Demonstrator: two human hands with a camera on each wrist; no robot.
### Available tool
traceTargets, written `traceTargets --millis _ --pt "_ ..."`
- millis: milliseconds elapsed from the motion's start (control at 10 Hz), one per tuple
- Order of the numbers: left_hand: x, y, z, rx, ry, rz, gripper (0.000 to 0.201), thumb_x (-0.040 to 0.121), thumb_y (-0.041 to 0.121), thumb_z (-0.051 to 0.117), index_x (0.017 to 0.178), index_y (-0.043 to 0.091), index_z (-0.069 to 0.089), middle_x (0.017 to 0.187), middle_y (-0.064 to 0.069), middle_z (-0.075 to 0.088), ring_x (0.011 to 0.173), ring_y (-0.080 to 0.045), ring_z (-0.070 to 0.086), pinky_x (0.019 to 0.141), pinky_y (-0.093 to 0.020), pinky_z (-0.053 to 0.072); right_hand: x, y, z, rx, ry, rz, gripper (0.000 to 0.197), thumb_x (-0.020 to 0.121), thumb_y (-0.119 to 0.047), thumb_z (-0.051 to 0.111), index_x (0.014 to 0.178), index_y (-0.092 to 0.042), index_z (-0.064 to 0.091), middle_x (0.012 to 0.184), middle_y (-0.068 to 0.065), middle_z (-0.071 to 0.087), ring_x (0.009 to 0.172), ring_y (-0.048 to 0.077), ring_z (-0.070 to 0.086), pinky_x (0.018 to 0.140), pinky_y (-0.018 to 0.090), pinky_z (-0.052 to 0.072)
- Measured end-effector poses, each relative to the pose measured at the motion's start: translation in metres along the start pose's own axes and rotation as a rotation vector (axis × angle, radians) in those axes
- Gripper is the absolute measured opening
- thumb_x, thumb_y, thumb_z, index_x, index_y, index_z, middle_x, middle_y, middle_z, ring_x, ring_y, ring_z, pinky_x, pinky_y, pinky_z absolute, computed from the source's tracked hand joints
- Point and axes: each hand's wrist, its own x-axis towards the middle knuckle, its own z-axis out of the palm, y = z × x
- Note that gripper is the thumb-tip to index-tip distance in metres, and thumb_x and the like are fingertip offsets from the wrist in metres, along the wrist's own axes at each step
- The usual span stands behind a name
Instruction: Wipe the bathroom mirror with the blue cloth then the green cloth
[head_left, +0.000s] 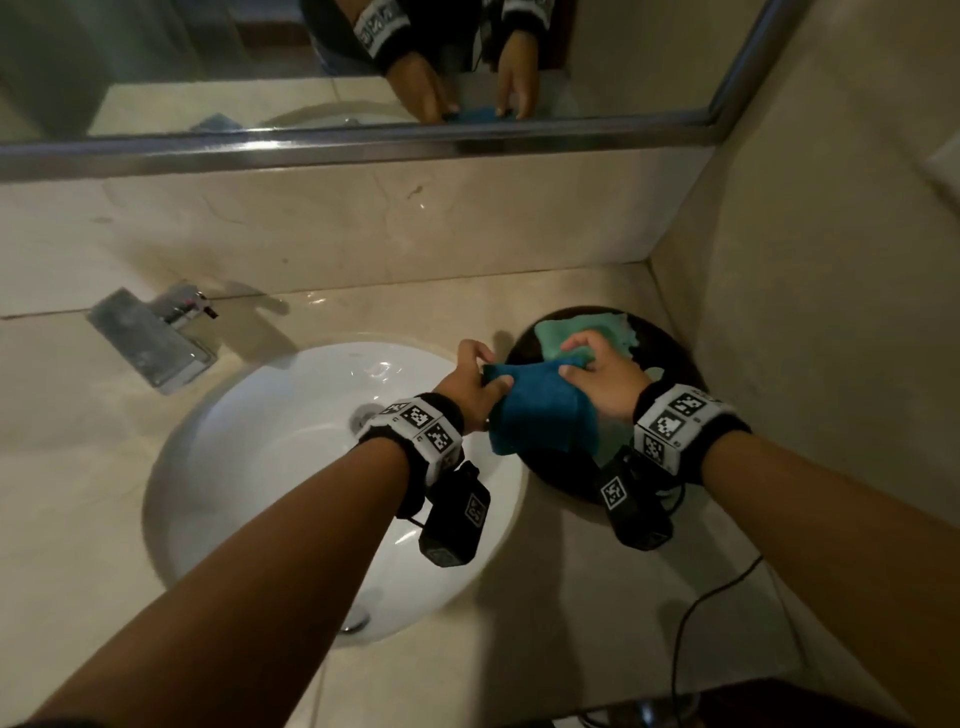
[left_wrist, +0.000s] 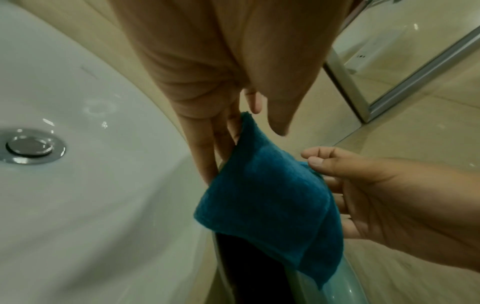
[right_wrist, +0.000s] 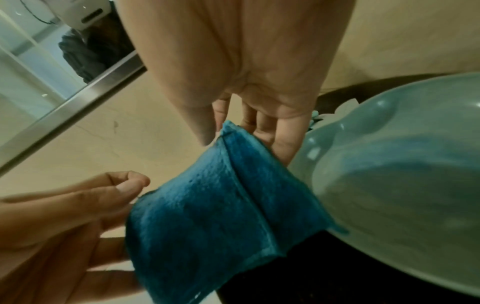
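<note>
Both hands' (head_left: 470, 382) (head_left: 605, 376) grip pinches blue cloth (head_left: 540, 410) above beige counter (head_left: 519, 649) beside sink (head_left: 249, 431).

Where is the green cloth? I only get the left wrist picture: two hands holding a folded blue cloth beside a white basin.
Observer: The head view shows it. The pale green cloth lies in a dark round bowl on the counter, just beyond the right hand.
Visitor: Does the basin have a tap? I see only a drain.
Observer: Yes, a flat chrome tap stands at the far left edge of the white ceramic basin.
Visitor: Anything lying loose nearby?
Observer: A thin black cable trails over the beige counter, close to the right forearm.
</note>
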Motion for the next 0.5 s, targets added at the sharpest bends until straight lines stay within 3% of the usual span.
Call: traceTargets --millis 100,200,300,400,500 --pt "0.012 -0.009 0.010 0.011 -0.055 -0.018 0.046 0.084 0.001 0.065 0.110 0.020 0.032 0.120 -0.020 0.044 0.103 -0.039 0.055 0.081 -0.059 0.052 0.011 0.011 0.001 0.029 -0.047 0.011 0.035 0.084 -0.012 0.066 0.112 -0.015 0.045 0.104 0.011 0.055 0.093 0.025 0.055 0.073 0.026 0.043" --pt "0.024 -0.016 0.016 0.211 -0.070 0.006 0.057 0.076 -0.006 0.068 0.123 0.015 0.043 0.132 -0.019 0.040 0.112 -0.039 0.053 0.088 -0.054 0.050 0.016 0.017 0.004 -0.008 -0.142 -0.007 0.034 0.079 0.002 0.066 0.105 -0.012 0.049 0.100 0.008 0.055 0.083 0.019 0.054 0.058 0.016 0.043" --pt "0.031 -0.020 0.022 0.383 -0.035 0.032 0.066 0.076 -0.004 0.069 0.133 0.017 0.044 0.136 -0.015 0.034 0.116 -0.036 0.050 0.092 -0.047 0.050 0.020 0.021 0.007 -0.135 -0.133 -0.064 0.034 0.080 0.002 0.062 0.112 -0.007 0.057 0.107 0.009 0.059 0.092 0.020 0.056 0.072 0.022 0.044" --pt "0.026 -0.017 0.020 0.413 -0.030 0.023 0.068 0.077 0.001 0.070 0.136 0.021 0.042 0.137 -0.014 0.034 0.116 -0.034 0.052 0.091 -0.046 0.051 0.020 0.017 0.005 -0.215 -0.107 -0.060 0.034 0.081 -0.001 0.063 0.114 -0.009 0.060 0.118 0.010 0.059 0.106 0.026 0.057 0.083 0.028 0.046" --pt "0.019 -0.007 0.010 0.455 0.018 0.026 0.065 0.082 0.014 0.070 0.138 0.024 0.038 0.139 -0.010 0.038 0.118 -0.030 0.052 0.096 -0.042 0.048 0.022 0.012 -0.002 -0.311 -0.058 -0.043 0.034 0.082 -0.010 0.066 0.115 -0.012 0.060 0.127 0.010 0.055 0.116 0.025 0.052 0.091 0.027 0.040"
